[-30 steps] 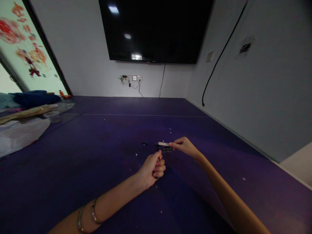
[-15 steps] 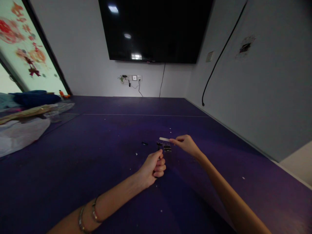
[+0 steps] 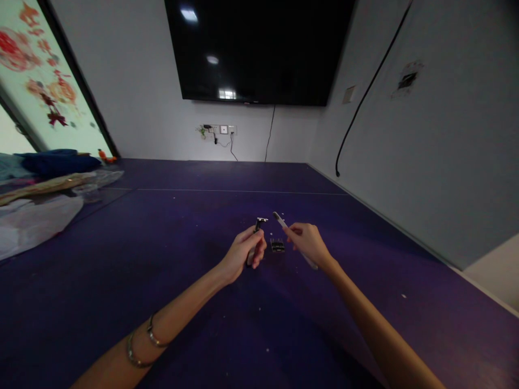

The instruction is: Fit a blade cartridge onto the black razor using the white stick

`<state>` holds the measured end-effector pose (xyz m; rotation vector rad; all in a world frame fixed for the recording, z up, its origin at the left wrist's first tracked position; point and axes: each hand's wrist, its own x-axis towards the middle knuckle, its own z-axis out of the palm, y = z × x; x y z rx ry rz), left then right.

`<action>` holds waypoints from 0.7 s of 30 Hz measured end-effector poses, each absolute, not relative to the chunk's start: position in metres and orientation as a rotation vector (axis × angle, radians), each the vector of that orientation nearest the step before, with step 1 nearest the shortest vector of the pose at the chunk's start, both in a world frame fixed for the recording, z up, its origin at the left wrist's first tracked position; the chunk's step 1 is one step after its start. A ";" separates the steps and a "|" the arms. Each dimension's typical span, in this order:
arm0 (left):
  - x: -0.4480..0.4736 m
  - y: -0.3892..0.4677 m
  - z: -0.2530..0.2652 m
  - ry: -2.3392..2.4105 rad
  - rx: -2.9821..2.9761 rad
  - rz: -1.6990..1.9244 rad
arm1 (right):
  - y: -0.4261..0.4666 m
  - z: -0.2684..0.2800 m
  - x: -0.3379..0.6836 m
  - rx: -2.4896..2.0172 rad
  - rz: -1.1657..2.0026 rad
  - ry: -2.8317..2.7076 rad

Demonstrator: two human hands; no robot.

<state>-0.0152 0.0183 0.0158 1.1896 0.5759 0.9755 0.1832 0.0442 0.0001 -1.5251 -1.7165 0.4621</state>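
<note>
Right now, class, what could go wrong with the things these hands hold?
The pale stick in the right hand might knock the T-headed tool close by in the left hand. The small dark piece, lying on the purple surface between the hands, could be nudged if either dips.

Dim room, glare on television (image 3: 261,51)
</note>
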 end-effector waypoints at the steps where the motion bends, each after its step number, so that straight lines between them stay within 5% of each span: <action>1: -0.017 0.020 0.017 0.587 1.216 0.993 | 0.042 -0.001 0.179 -1.582 0.363 -1.758; 21: -0.017 0.023 0.010 0.579 1.236 0.983 | 0.030 -0.052 0.129 -2.028 0.176 -2.126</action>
